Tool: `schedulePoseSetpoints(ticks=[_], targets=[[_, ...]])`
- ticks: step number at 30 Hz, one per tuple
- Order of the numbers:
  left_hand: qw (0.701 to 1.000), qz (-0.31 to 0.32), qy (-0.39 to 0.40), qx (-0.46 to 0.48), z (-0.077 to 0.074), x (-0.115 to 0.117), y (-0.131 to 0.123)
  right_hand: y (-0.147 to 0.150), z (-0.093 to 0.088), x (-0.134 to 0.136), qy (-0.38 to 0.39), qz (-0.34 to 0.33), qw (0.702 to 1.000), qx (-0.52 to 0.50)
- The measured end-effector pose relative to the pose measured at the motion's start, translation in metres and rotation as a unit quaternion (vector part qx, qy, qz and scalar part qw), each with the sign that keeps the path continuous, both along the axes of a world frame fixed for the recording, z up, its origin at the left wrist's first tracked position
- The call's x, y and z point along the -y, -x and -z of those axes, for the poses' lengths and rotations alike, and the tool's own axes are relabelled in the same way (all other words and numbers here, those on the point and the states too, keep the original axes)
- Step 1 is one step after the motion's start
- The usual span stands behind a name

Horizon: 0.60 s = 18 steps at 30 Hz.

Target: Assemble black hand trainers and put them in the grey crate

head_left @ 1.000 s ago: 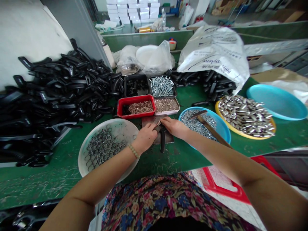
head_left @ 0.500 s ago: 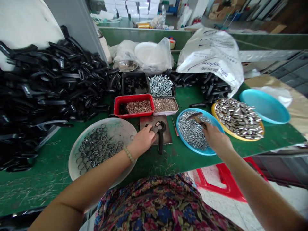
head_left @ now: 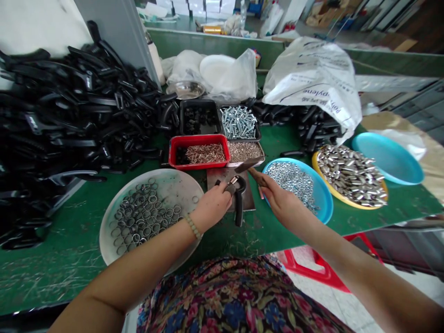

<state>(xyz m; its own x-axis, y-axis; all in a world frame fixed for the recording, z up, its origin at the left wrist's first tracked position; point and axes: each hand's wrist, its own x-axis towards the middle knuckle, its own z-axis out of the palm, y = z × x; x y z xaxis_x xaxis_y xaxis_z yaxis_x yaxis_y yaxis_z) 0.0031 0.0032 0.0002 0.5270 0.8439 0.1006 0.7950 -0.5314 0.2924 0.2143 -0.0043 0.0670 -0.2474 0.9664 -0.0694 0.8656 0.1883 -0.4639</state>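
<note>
So the big change here is the hammer [head_left: 248, 164]. Half a second ago its head was over the blue tray [head_left: 327, 206] of small shiny bits, and now the right hand [head_left: 282, 201] has swung it across so the head hangs by the far edge of the metal plate [head_left: 249, 198]. A second ago that hand was up at the part with the other one and the hammer was just lying on the tray. I'd read that as the fiddly finger work giving way to hammer work, with tool and part finally in the same spot.

Right hand: fingers curled snugly round the wooden shaft, no real gap. The head looks apart from the part, though I can't swear to it from this angle.

Left hand [head_left: 212, 208] hasn't really gone anywhere. Fingers and thumb are drawn together, pinching the near side of the black handle [head_left: 238, 210], right by a little shiny metal piece [head_left: 234, 179]. Can't tell exactly where the thumb sits. The handle is on the plate, its curved leg poking past the near edge, between the blue tray and the white tray [head_left: 177, 185] of rings.
</note>
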Motion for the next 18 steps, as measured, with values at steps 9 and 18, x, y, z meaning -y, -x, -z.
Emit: schedulePoseSetpoints(ticks=[9,18], targets=[[1.0,-0.006,0.018,0.004,0.0,0.0,-0.003,0.001,0.005,0.004,-0.036,0.03,0.998,-0.029],[0.989,-0.115,-0.008,0.092,-0.036,-0.035,0.014,-0.001,0.002,0.025,-0.013,0.027,0.999,-0.041]])
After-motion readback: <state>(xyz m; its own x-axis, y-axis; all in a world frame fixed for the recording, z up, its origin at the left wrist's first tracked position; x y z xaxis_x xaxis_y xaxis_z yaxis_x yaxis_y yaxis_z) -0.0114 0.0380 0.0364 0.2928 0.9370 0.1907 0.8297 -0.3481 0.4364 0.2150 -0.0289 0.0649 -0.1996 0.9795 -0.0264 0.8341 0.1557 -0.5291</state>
